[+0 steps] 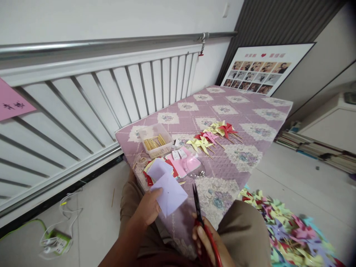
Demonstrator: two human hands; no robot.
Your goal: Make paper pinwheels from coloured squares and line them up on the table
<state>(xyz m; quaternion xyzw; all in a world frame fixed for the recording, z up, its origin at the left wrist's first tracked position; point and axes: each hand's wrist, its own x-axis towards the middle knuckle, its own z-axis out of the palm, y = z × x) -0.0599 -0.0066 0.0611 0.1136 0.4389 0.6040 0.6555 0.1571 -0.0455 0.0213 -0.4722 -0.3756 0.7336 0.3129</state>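
Between the fingers of my left hand [150,207] is a square of lilac paper [171,194], with a small dark dot near its middle and faint diagonal lines. My right hand [210,241] grips red-handled scissors [198,204], their dark blades pointing away from me and apart from the paper. Just beyond the held sheet lies a stack of coloured paper squares [160,167], lilac on top with red edges showing. Past that stands a clear plastic box [157,142] of thin wooden sticks. Small metal pieces [201,173] sit beside pink paper [182,163].
Finished paper pinwheels [213,135] lie on the patterned cloth [222,193] of the table. A colourful heap of pinwheels [294,230] is on the floor at right. A power strip [59,243] with cables lies at left; a white radiator [111,92] lines the wall. A photo board [258,70] leans behind.
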